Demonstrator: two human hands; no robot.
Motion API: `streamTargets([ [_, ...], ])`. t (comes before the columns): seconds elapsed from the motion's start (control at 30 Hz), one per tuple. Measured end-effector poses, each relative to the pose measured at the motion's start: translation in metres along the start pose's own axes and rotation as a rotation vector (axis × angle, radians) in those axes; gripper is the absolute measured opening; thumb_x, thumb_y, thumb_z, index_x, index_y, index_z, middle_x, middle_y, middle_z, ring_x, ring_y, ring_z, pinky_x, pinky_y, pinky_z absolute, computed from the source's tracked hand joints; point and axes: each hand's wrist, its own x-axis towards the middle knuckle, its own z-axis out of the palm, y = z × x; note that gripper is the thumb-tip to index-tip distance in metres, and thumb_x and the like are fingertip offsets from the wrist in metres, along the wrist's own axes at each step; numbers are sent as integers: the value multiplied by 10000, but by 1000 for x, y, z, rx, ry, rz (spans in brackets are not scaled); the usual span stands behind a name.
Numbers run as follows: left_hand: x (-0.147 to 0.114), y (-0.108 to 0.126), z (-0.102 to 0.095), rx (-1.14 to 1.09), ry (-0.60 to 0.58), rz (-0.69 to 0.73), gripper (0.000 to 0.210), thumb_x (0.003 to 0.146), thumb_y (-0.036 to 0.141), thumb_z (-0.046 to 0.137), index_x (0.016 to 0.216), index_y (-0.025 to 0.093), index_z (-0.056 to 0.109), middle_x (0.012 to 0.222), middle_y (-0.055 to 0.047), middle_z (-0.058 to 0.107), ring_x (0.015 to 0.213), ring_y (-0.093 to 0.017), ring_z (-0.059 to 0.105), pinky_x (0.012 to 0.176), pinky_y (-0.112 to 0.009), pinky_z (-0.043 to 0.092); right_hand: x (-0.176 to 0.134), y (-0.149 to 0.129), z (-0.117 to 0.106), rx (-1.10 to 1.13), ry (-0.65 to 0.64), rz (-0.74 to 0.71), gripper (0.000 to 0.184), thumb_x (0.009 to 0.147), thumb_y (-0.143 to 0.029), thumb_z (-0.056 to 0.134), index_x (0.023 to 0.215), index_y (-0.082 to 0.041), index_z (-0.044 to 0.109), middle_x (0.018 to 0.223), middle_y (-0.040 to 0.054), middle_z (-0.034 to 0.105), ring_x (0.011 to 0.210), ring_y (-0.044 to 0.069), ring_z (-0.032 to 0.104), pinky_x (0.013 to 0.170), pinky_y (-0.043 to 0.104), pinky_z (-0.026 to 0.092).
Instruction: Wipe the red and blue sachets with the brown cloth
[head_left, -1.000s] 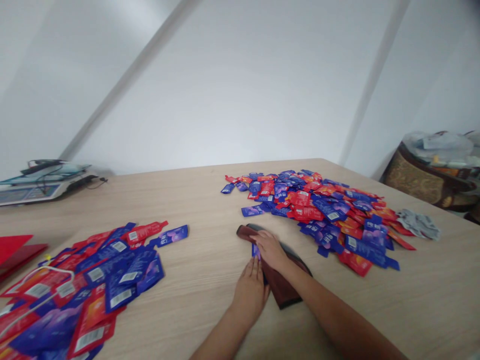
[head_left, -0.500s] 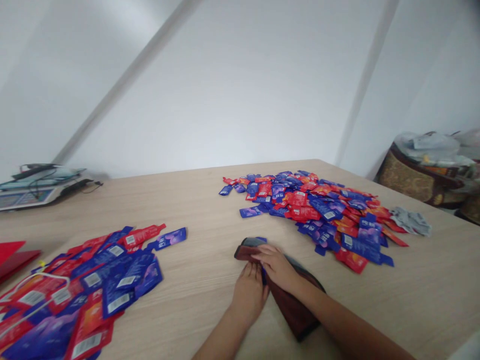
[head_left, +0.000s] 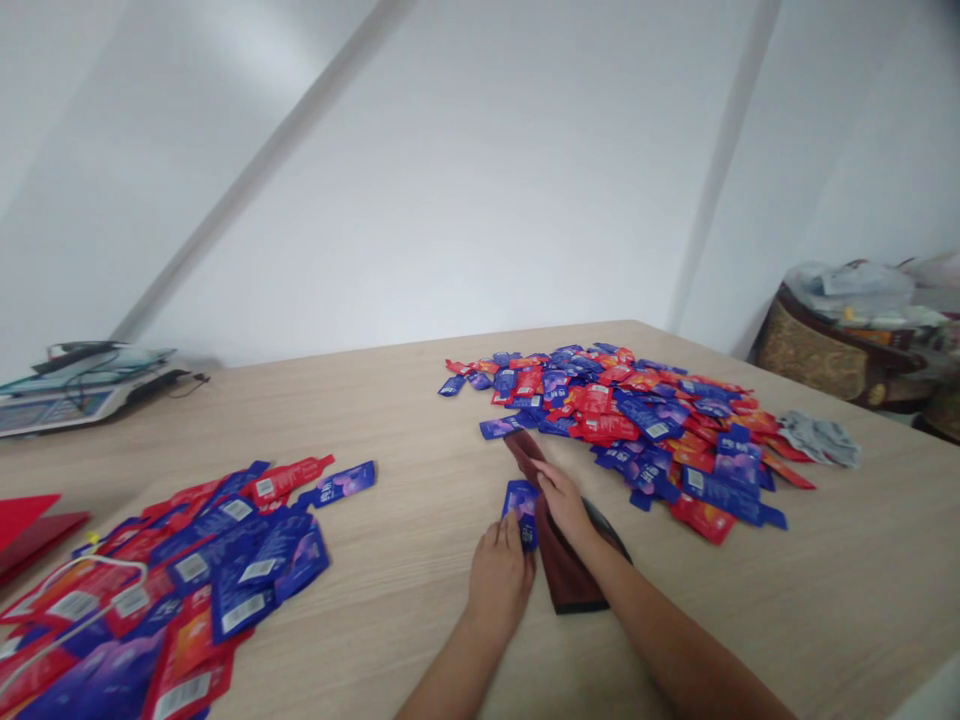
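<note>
My left hand (head_left: 501, 568) grips the lower edge of a blue sachet (head_left: 519, 496) on the table, its fingers bent over the packet. Just right of it, my right hand (head_left: 562, 503) is closed around a dark brown cloth (head_left: 564, 570) with a black edge. One end of the cloth sticks up past the fingers, and its wide end hangs beside the forearm. Part of the cloth is hidden under the right hand and arm. The sachet lies face up, apart from the pile behind it.
A large pile of red and blue sachets (head_left: 607, 415) spreads at the back right, beside a crumpled grey cloth (head_left: 819, 438). Another pile (head_left: 259, 560) lies at front left, near a red folder (head_left: 34, 540). A scale (head_left: 82, 400) stands far left on the wooden table (head_left: 375, 400).
The right hand has lifted the brown cloth off the blue sachet and shifted right, uncovering the packet. The left hand stays close to where it was.
</note>
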Motion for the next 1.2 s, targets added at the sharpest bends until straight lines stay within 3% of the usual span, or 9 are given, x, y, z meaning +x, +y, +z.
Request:
streamTargets([
  [0.13,4,2,-7,26,5,-51,565,807,263,530,1314,50,400,1140,-168,601,1027,-282,533,893,-413,451,-19,-5,-6,166,60,72,368,863,-374,436,1128,-202,625,1173,82,625,1099,241,555,995,458,388],
  [0.27,7,-6,-15,1,39,-54,413,840,156,423,1238,59,478,1065,-162,631,977,-263,561,858,-401,462,-24,-18,-13,170,168,84,379,877,-390,427,1137,-185,612,1190,102,608,1119,243,535,1011,463,365],
  [0.4,9,-25,-16,-380,67,-253,335,919,215,264,1066,111,547,863,-125,670,804,-218,634,754,-353,497,-29,-39,-18,72,168,-75,358,912,-343,371,1160,-215,594,1202,88,593,1145,234,504,1007,458,360],
  [0.53,11,-41,-4,-955,-33,-579,412,927,320,181,1060,107,508,690,-93,668,520,-192,624,517,-330,512,-44,-64,-6,-160,-176,-350,356,913,-273,359,1192,-281,579,1227,51,581,1181,217,473,1016,441,342],
  [0.63,13,-48,3,-1102,-2,-571,283,845,247,363,1005,121,558,849,-127,691,709,-217,667,592,-323,538,-53,-78,9,-316,-492,-421,400,919,-282,363,1304,-294,472,1325,34,509,1230,195,427,1043,430,299],
  [0.73,16,-50,7,-1264,-14,-603,276,766,191,459,1014,116,555,920,-118,688,753,-221,672,605,-318,547,-51,-76,19,-418,-565,-386,429,940,-295,318,1363,-288,386,1398,33,429,1290,179,353,1082,439,215],
  [0.87,17,-48,9,-1488,-85,-714,351,787,209,497,1122,111,465,722,-47,686,560,-190,664,553,-327,545,-27,-53,22,-540,-525,-307,437,933,-281,327,1367,-287,375,1415,41,405,1301,184,337,1081,465,178],
  [1.03,11,-50,4,-1543,-166,-747,344,810,180,487,1135,83,428,609,-41,672,509,-213,660,530,-337,531,5,-29,14,-592,-379,-184,395,909,-208,333,1250,-222,532,1248,82,564,1188,225,452,974,426,338],
  [1.2,11,-51,-2,-1517,-193,-709,368,789,202,507,1127,76,434,582,-38,658,485,-200,644,492,-308,509,-9,-36,2,-390,-140,-201,404,906,-168,286,1175,-185,587,1127,86,619,1057,208,521,938,380,389],
])
